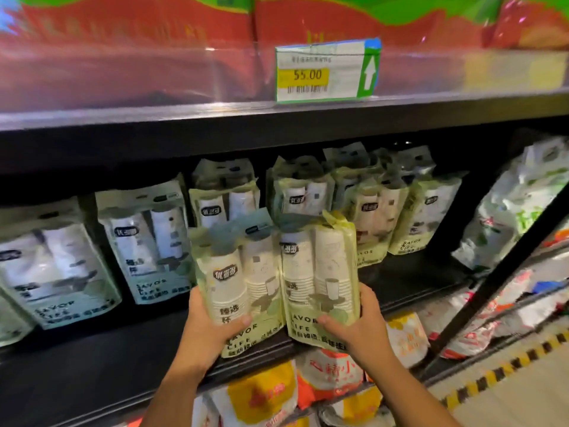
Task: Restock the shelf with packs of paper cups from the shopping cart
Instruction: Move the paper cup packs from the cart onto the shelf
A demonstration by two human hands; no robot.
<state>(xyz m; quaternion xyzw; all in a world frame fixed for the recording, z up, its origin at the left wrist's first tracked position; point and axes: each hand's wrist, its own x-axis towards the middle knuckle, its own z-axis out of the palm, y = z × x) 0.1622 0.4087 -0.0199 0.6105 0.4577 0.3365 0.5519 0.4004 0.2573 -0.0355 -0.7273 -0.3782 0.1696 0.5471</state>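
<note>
I have a pack of paper cups in each hand, held upright and side by side in front of the shelf (92,380), with their inner edges touching. My left hand (212,329) grips the left pack (237,282) at its lower left corner, thumb laid across the front and fingers curled round the back. My right hand (361,322) grips the right pack (317,272) at its lower right corner the same way, thumb on the printed front. Both packs sit at about six o'clock from the middle of my view. Their bottom edges reach the dark front lip of the shelf, but I cannot tell whether they rest on it or hang just above it.

More of the same goods stand on the shelf. At nine o'clock from my hands is a big pack (58,263), with a second pack (147,241) just beside it. At twelve o'clock, behind the ones I hold, stands a rear pack (224,195). At one to two o'clock there is a crowded cluster (375,217), some of it leaning together.

At twelve o'clock in my view, a price tag (328,70) reading 55.00 with an upward arrow hangs on the upper rail, in front of red packages (123,41). At three o'clock lie white and green bags (508,204). At six o'clock, below the shelf, sit orange and white bags (264,392). At four o'clock a yellow and black stripe (505,368) runs along the floor.
</note>
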